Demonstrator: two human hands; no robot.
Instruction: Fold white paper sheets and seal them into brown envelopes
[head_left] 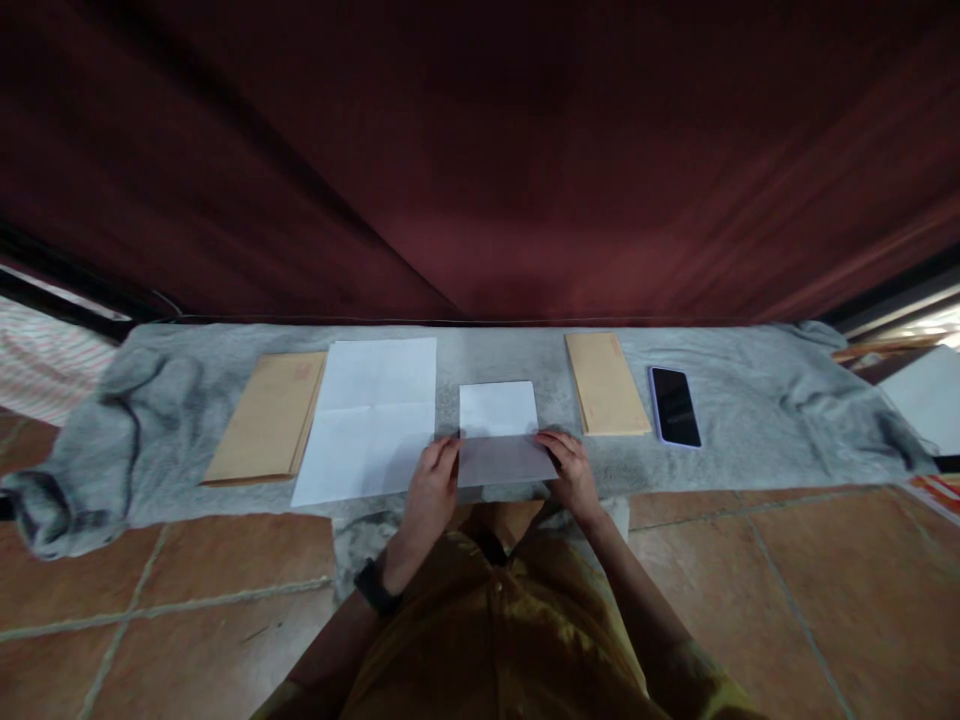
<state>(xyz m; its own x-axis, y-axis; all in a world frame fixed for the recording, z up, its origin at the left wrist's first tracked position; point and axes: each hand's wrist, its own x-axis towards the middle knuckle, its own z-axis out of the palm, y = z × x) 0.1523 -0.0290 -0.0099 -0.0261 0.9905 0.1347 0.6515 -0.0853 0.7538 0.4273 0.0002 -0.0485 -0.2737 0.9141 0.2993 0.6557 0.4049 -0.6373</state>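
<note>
On the grey cloth (pixel 720 345) spread over the floor lay two brown envelopes, one at the left (pixel 268 417) and one right of centre (pixel 606 383), two white sheets and one phone (pixel 674 406) far right. The large sheet (pixel 369 417) lay unfolded beside the left envelope. The small folded sheet (pixel 501 432) sat centre, its near flap pinched by the left hand (pixel 433 487) and right hand (pixel 570 469) at either edge.

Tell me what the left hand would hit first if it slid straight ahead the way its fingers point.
Probably the folded white sheet: the left hand already touches its left edge, fingers angled up and slightly right. Beyond that lies bare grey cloth, then the dark red curtain. Depth is uncertain.
</note>
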